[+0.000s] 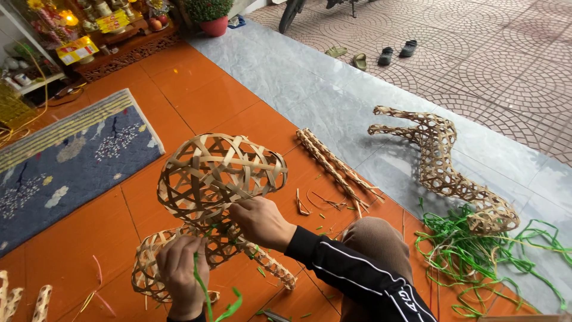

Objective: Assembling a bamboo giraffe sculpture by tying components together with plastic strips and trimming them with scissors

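Bamboo strips formed the openwork woven frame (pixel 217 179), which stood on the orange tile floor (pixel 196 101). Right hand (pixel 260 222) clenched around the frame's narrow middle. Left hand (pixel 180 268) pinched a green plastic strip (pixel 202 286) against the lower weave, fingers curled shut.

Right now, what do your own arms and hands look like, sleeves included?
Both hands are bare, with no gloves, rings or watch visible. The right hand comes out of a black long sleeve with thin white stripes along it and white lettering near the upper arm. The left hand shows only a dark cuff edge.
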